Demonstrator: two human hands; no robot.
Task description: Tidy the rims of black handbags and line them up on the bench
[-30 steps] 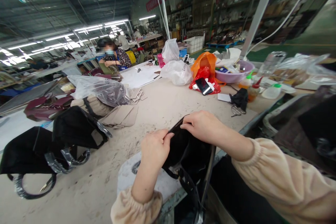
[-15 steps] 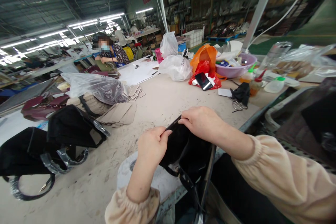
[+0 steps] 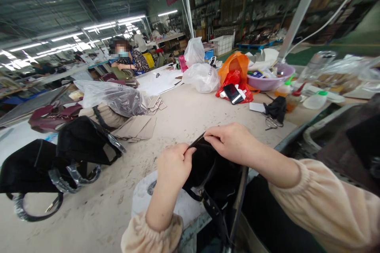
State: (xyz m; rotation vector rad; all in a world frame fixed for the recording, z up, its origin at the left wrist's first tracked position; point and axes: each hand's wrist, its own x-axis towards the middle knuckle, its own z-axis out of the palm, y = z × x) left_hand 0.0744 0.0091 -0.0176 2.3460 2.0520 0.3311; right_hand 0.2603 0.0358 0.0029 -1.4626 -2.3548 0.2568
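Observation:
A black leather bag (image 3: 212,176) hangs over the near edge of the worktable (image 3: 184,116), its straps dangling below. My left hand (image 3: 173,164) is closed, pinching the bag's top rim at the left. My right hand (image 3: 231,142) is closed on the same rim a little further right. Both wrists wear cream sleeves. The bag lies partly on a white round pad (image 3: 145,201).
Two black handbags with plastic-wrapped handles (image 3: 59,162) lie at left, beside stacked beige card pieces (image 3: 138,126) and a clear plastic bag (image 3: 111,97). Scissors (image 3: 270,122), a phone on red plastic (image 3: 233,93) and a purple basin (image 3: 268,81) sit at right. Another person (image 3: 129,59) works far back.
My two hands have drawn slightly closer along the bag's rim, and the rim looks flatter and more closed. The view shifted a little.

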